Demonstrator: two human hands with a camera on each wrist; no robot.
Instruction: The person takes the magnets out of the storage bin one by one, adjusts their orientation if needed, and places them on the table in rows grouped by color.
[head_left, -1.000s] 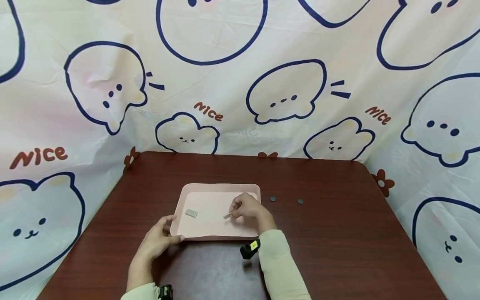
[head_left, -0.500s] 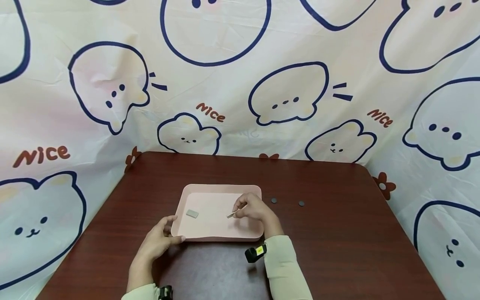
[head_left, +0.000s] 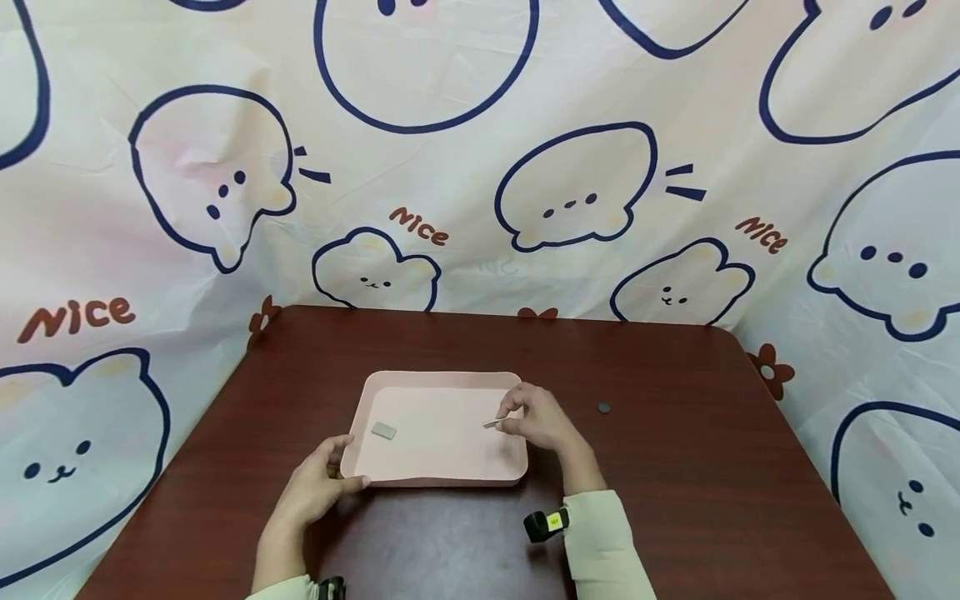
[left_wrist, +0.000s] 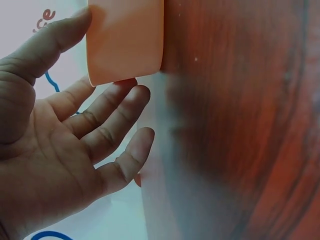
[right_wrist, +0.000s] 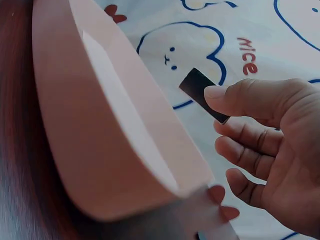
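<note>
A shallow pink tray (head_left: 435, 475) lies on the dark wooden table. At its near left corner my left hand (head_left: 311, 483) holds it, thumb on the front rim and fingers at the left side; the left wrist view shows the fingertips against the tray's end. My right hand (head_left: 543, 421) pinches a small flat rectangular piece (right_wrist: 200, 90) between thumb and fingers above the tray's right side. The piece shows its dark face in the right wrist view. A similar grey rectangular piece (head_left: 384, 430) lies in the tray's left part.
A small dark disc (head_left: 603, 407) lies on the table (head_left: 697, 467) to the right of the tray. Behind the table hangs a white cloth (head_left: 465, 267) printed with cartoon faces, which also runs along both sides.
My right hand has moved right with the pinched piece, from the tray's middle toward its right rim. It now covers the nearer disc. The left hand stays at the tray's corner.
</note>
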